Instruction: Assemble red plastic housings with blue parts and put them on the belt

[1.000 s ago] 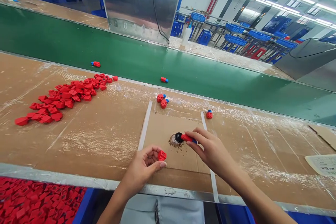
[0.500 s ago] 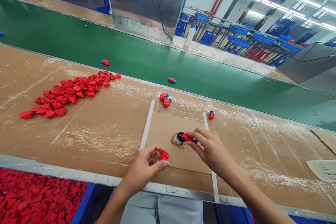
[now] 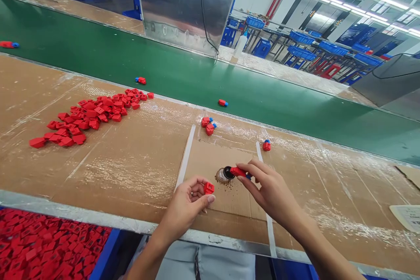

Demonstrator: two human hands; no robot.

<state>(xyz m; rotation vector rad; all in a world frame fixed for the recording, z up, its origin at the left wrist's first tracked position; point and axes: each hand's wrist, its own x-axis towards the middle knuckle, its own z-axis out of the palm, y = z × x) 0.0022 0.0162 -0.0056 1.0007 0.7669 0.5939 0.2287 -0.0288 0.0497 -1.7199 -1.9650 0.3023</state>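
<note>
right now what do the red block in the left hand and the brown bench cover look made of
The red block looks like moulded plastic: even colour, crisp edges, slight sheen. The brown bench cover looks like matt cardboard, with seams showing, under glossy clear tape or film that catches the light in patches.

Half hidden by the fingers of the right hand [image 3: 271, 190] — the blue end of the red plastic part [image 3: 238, 171] pinched there. Also out of sight, behind the fingers of the left hand [image 3: 187, 203], the lower side of the red block [image 3: 208, 188]. Too small to tell: the brown specks [image 3: 230, 188] on the cardboard, and just what the round dark-topped object [image 3: 224, 175] is. Cut off by the bottom edge: the left forearm [image 3: 144, 262], the right forearm [image 3: 328, 249] and the blue-edged bin of red parts [image 3: 106, 249]. Cut off at the right edge, print unreadable — a paper sheet [image 3: 407, 218].
</note>
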